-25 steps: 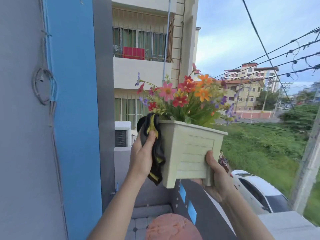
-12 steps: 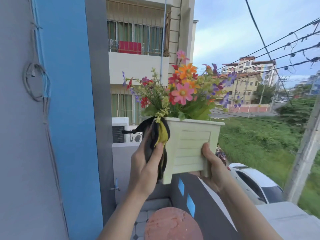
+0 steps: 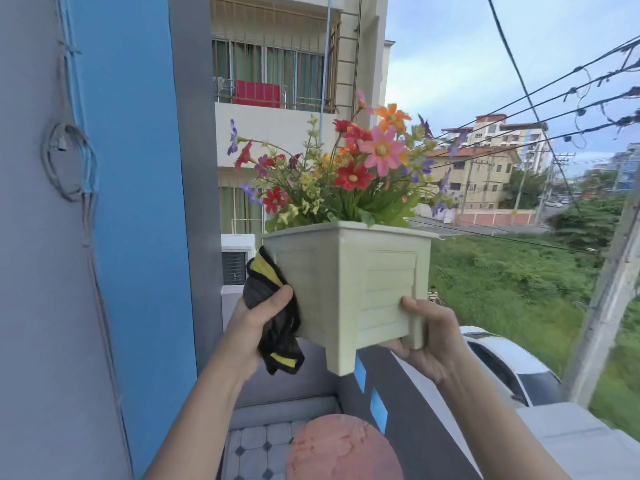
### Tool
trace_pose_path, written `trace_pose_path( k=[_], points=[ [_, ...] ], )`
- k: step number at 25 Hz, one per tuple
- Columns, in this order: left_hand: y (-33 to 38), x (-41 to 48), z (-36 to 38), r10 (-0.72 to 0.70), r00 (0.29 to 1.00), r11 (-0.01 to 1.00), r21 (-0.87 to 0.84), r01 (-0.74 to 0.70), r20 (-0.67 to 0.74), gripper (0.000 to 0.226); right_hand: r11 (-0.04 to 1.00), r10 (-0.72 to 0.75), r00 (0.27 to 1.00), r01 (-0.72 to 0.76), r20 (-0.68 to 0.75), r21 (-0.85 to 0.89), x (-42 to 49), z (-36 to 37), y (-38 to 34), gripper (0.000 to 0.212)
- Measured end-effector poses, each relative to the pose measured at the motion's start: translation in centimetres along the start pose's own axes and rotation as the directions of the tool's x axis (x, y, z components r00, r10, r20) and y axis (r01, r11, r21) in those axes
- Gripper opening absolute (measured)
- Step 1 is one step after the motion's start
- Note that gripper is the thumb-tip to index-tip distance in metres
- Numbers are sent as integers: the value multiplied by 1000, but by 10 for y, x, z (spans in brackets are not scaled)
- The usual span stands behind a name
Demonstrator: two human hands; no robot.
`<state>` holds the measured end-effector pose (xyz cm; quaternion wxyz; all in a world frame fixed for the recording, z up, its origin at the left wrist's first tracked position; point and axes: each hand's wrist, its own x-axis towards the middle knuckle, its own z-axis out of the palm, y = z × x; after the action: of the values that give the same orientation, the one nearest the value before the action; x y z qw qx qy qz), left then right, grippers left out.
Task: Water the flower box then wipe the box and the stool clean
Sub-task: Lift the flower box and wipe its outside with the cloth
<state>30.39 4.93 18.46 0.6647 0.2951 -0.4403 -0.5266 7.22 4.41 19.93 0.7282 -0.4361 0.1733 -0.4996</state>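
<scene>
A pale green flower box [image 3: 349, 285] full of colourful flowers [image 3: 349, 168] is held up in the air at chest height. My right hand [image 3: 427, 336] grips its lower right corner from below. My left hand [image 3: 258, 327] clutches a black and yellow cloth [image 3: 273, 306] and presses it against the box's left side. Below, at the bottom edge, shows the round reddish top of the stool [image 3: 343, 448].
A blue and grey wall [image 3: 114, 202] with a coiled cable [image 3: 67, 161] rises close on the left. A dark balcony parapet [image 3: 408, 410] runs under the box. Beyond it are a white car [image 3: 509, 365], grass, a pole and overhead wires.
The box has been turned, so a different corner faces me. My left hand with the cloth has slid down the box's left side. The view shifted slightly.
</scene>
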Motion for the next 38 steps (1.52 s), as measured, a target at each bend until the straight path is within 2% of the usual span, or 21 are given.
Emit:
trace_pose_path(
  k=[3, 5, 7, 9, 11, 13, 16, 17, 18, 20, 21, 23, 25, 29, 31, 32, 35, 37, 38],
  points=[
    [-3, -9, 2, 23, 996, 995, -93, -30, -83, 43, 997, -74, 995, 76, -63, 29, 0, 12, -1, 86],
    [-6, -14, 4, 37, 984, 989, -134, -61, -174, 27, 981, -180, 977, 170, -112, -96, 2, 22, -2, 95],
    [-5, -19, 6, 88, 969, 978, -163, -127, -230, 27, 936, -315, 932, 273, -181, -224, 1, 28, 0, 88],
    [-1, -24, 10, 160, 947, 973, -116, -199, -280, 35, 866, -448, 869, 363, -211, -343, 0, 36, 4, 70],
    [0, -27, 15, 199, 925, 972, -56, -229, -324, 51, 816, -486, 853, 364, -192, -450, -1, 45, 12, 46],
    [-2, -30, 17, 222, 908, 972, 9, -234, -357, 58, 797, -473, 863, 334, -176, -504, -3, 53, 15, 36],
    [-2, -38, 17, 289, 887, 957, 101, -271, -360, 24, 707, -478, 869, 296, -125, -642, -3, 56, 15, 39],
    [0, -42, 19, 324, 880, 946, 144, -292, -347, 15, 653, -473, 876, 279, -92, -704, -2, 55, 15, 46],
    [1, -45, 19, 366, 871, 928, 196, -317, -327, 17, 626, -436, 898, 254, -60, -738, 0, 52, 16, 61],
    [6, -48, 22, 448, 849, 877, 325, -355, -280, 30, 673, -328, 943, 197, -49, -713, 1, 50, 23, 94],
    [9, -48, 23, 483, 838, 840, 405, -361, -255, 33, 695, -321, 947, 220, -22, -685, 1, 49, 26, 98],
    [11, -45, 25, 543, 816, 753, 545, -369, -197, 32, 761, -402, 916, 333, -2, -556, 3, 50, 35, 82],
    [8, -46, 25, 594, 794, 656, 650, -382, -133, 36, 823, -446, 892, 377, -71, -424, 8, 51, 45, 71],
    [4, -51, 31, 681, 731, 504, 754, -420, -48, 88, 807, -484, 873, 421, -57, -415, 12, 48, 47, 66],
    [21, -45, 36, 743, 669, 409, 804, -432, -18, 79, 811, -482, 875, 424, -50, -402, 13, 48, 47, 67],
    [30, -40, 37, 754, 657, 398, 807, -436, -17, 76, 805, -488, 871, 427, -51, -411, 13, 49, 47, 70],
    [35, -41, 41, 734, 676, 453, 789, -415, -65, 76, 781, -510, 858, 434, -59, -450, 14, 48, 43, 71],
    [14, -55, 38, 723, 691, 415, 797, -440, 5, 75, 777, -528, 846, 444, -77, -447, 12, 44, 36, 63],
    [3, -62, 35, 720, 693, 402, 793, -457, 34, 67, 782, -525, 847, 442, -83, -440, 11, 39, 34, 58]
  ],
)
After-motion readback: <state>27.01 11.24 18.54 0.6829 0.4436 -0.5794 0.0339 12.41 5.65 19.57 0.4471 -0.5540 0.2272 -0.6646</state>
